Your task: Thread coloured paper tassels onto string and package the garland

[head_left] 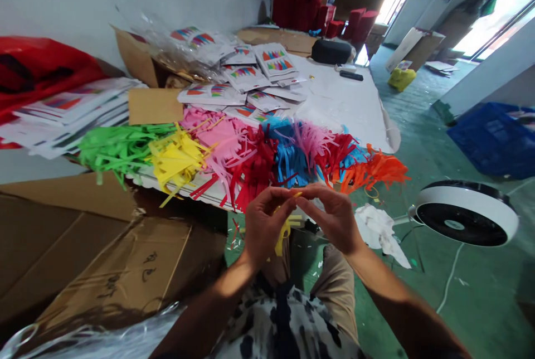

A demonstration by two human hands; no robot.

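Note:
My left hand [265,225] and my right hand [336,218] meet fingertip to fingertip in front of the table's near edge. Both pinch the twisted top of a yellow paper tassel [283,239], whose strips hang down behind my left hand. Just beyond my fingers, fringed paper tassels lie in a row along the table edge: green [121,147], yellow [178,158], pink [225,139], red [259,166], blue [288,158] and orange [371,169]. The exact grip of each fingertip is too small to make out.
Flat printed packets [246,77] are heaped on the white table [334,102], near a black case [331,51]. Open cardboard boxes [125,258] stand at the left. A round white fan [463,211] is at the right, with a blue crate [493,139] behind it.

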